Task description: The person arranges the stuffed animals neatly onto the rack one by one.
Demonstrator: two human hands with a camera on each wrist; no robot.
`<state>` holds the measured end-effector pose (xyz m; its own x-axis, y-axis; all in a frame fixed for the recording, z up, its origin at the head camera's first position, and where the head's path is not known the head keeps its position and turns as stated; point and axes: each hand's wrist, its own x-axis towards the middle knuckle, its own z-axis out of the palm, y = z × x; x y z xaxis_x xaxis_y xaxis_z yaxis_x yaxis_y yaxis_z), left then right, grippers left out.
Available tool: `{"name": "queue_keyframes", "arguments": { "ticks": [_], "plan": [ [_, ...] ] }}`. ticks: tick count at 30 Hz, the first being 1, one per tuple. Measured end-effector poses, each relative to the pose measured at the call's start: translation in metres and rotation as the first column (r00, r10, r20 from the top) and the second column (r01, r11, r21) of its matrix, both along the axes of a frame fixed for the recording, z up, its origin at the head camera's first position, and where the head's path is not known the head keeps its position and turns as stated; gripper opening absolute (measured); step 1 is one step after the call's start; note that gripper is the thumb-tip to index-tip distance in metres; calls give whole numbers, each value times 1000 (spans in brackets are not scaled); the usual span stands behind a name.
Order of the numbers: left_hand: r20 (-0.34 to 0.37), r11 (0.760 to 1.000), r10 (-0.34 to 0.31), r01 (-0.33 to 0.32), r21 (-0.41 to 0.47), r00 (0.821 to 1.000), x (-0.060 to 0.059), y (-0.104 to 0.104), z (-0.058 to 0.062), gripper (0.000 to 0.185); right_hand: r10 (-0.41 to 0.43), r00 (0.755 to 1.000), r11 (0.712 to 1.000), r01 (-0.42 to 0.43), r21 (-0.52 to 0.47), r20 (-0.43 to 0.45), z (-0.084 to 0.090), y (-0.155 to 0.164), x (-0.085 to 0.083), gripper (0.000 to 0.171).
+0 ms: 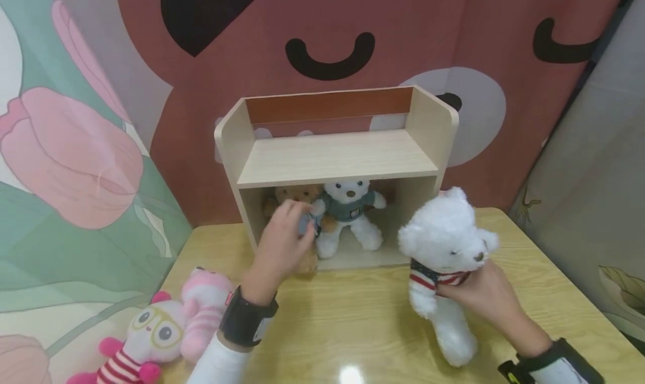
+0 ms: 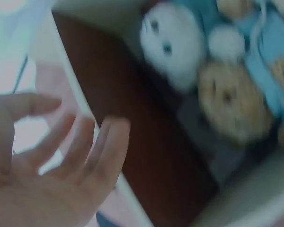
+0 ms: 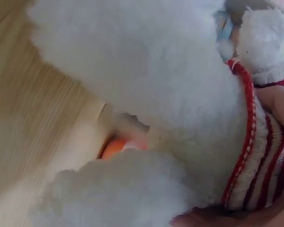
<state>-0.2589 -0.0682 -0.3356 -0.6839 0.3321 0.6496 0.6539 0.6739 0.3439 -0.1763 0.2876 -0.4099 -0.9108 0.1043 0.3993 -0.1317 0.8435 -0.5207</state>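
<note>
My right hand (image 1: 486, 294) grips a white teddy bear (image 1: 438, 233) round its striped sweater, holding it over the table just right of the shelf. In the right wrist view the bear's fluffy legs and red-trimmed knit sweater (image 3: 255, 156) fill much of the picture. At the front of the lower compartment is my left hand (image 1: 279, 247), its fingers loosely bent with nothing between them. Behind it sits a brown teddy bear (image 2: 234, 101) in light blue, partly hidden in the head view. Beside that one sits a white teddy bear (image 1: 347, 213) in a green top.
The wooden shelf (image 1: 335, 157) stands at the back of the table (image 1: 353, 317), with a bare upper board. A pink plush toy (image 1: 206, 300) and a panda-like plush toy (image 1: 146, 333) with glasses lie at the front left. Printed curtains (image 1: 322, 14) hang behind.
</note>
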Motion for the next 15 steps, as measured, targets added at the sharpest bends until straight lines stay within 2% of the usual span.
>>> {"name": "queue_keyframes", "arguments": {
  "ticks": [3,6,10,13,15],
  "plan": [
    [132,985,-75,95,-147,988,-8,22,-13,30,66,998,997,-66,-42,1,-4,-33,-21,67],
    [251,953,-73,142,-267,965,-21,43,-29,39,121,992,985,-126,-114,-46,-14,-60,-49,61],
    [221,908,-24,113,-403,975,-39,65,-53,36,112,988,974,-131,-184,-107,-31,-82,-83,62],
    [112,878,7,47,-477,994,-50,76,-67,30,51,990,979,-75,-189,-128,-41,-91,-99,67],
    [75,866,27,14,-499,997,-55,80,-71,31,-4,992,983,-19,-183,-129,-44,-95,-105,69]
  ]
}}
